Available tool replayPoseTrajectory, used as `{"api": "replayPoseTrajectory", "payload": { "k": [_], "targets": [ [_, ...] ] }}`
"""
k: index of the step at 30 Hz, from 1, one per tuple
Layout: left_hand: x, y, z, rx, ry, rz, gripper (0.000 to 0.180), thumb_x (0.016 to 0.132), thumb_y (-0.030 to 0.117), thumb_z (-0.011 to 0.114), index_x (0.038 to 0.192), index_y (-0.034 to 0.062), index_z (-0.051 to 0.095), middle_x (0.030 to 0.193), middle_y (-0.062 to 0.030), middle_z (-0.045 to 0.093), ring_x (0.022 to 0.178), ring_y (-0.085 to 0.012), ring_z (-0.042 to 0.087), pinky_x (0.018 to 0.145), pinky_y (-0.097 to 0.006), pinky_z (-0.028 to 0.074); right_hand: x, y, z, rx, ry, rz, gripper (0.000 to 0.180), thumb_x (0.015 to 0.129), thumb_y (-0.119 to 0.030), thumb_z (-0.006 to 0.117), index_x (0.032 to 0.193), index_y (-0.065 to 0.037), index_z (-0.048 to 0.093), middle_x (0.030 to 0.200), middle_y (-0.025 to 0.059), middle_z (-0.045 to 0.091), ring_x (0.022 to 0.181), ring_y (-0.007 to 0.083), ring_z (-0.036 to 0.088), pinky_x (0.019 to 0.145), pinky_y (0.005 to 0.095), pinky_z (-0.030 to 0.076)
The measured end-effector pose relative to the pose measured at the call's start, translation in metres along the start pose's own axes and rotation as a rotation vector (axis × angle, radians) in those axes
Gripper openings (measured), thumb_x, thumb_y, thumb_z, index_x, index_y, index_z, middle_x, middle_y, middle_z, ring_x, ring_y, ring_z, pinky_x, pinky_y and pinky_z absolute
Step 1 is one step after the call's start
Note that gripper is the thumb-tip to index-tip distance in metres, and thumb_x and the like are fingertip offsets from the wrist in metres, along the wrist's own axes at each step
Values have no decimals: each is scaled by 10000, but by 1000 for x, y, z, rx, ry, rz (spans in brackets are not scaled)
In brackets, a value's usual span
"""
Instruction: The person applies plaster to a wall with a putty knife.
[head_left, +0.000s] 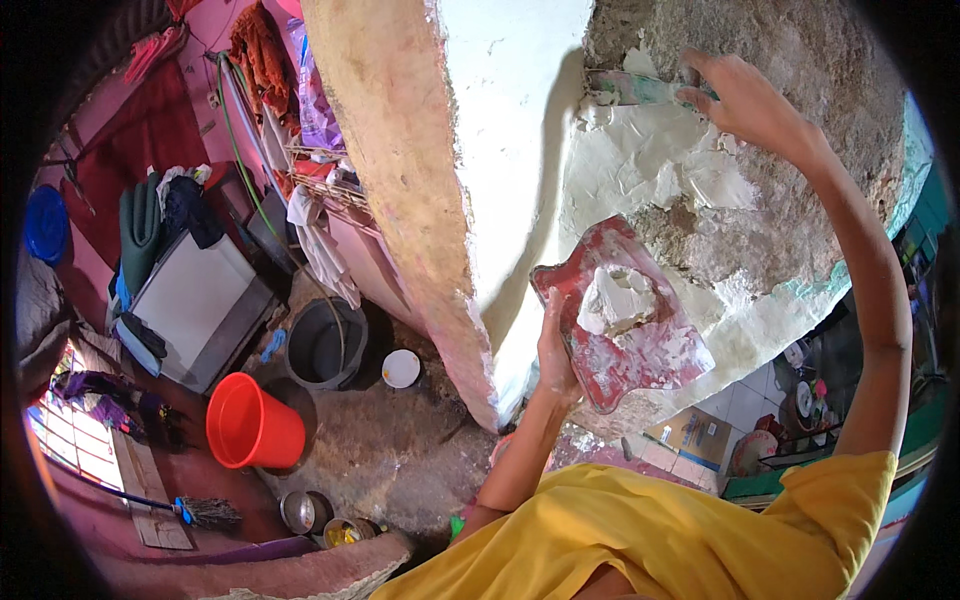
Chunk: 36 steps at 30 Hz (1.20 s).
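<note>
My left hand [556,352] grips the edge of a red board [655,350] smeared with white, and a lump of white putty [615,298] sits on it. The board is held close to a rough wall [760,130]. My right hand [745,100] is raised high and holds a flat putty knife [630,87], whose blade lies against the wall at the top of a fresh white patch [650,170]. Bare grey plaster shows above and to the right of the patch. The wall's corner edge [420,200] runs down on the left.
Far below on the floor stand a red bucket [250,425], a dark grey bucket [320,345], a small white bowl [401,368], metal tins [300,510] and a broom [205,512]. A white panel [195,300] and a blue lid [45,225] lie at left.
</note>
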<state>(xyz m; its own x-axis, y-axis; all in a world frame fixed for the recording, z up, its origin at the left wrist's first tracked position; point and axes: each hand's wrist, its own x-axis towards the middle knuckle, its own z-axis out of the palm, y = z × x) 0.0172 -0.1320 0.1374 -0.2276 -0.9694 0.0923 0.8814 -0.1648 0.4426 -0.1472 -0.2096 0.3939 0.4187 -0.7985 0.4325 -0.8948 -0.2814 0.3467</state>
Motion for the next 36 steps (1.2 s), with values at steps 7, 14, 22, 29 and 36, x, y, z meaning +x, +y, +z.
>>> {"api": "replayPoseTrajectory", "payload": {
  "k": [7, 14, 22, 29, 36],
  "targets": [
    [-4, 2, 11, -39, 46, -15, 400, 881, 426, 396, 1065, 83, 489, 1041, -73, 542, 921, -207, 554, 755, -358, 489, 8, 44, 5, -151, 234, -80, 401, 820, -307, 537, 1037, 27, 493, 962, 210, 536, 931, 340, 510, 797, 418, 401],
    [2, -3, -4, -47, 43, -40, 457, 881, 423, 397, 1166, 69, 447, 1124, -90, 521, 988, -227, 536, 843, -397, 453, -15, 28, -20, 4, 181, -159, 353, 834, -342, 513, 992, -26, 509, 929, 158, 555, 921, 295, 525, 794, 409, 403],
    [-1, -8, -7, -70, 36, -58, 481, 876, 436, 397, 1183, 68, 436, 1140, -100, 512, 1006, -243, 528, 851, -414, 447, -12, 5, 11, -8, 46, -316, 292, 792, -246, 543, 956, -8, 504, 803, 194, 567, 804, 349, 543, 707, 438, 417],
    [-3, -10, -13, -62, 61, -85, 494, 877, 434, 395, 1201, 63, 426, 1150, -102, 505, 1028, -246, 515, 873, -415, 430, -8, 1, 19, 92, 19, -239, 265, 780, -202, 560, 924, 11, 495, 701, 221, 560, 736, 384, 555, 666, 463, 417],
    [-1, -13, -11, -42, 71, -101, 489, 879, 432, 390, 1198, 65, 434, 1162, -91, 499, 1030, -235, 511, 879, -403, 424, -4, 3, 28, 62, 113, -162, 264, 763, -200, 576, 918, 5, 514, 729, 202, 575, 744, 373, 563, 651, 457, 437]
  ]
}}
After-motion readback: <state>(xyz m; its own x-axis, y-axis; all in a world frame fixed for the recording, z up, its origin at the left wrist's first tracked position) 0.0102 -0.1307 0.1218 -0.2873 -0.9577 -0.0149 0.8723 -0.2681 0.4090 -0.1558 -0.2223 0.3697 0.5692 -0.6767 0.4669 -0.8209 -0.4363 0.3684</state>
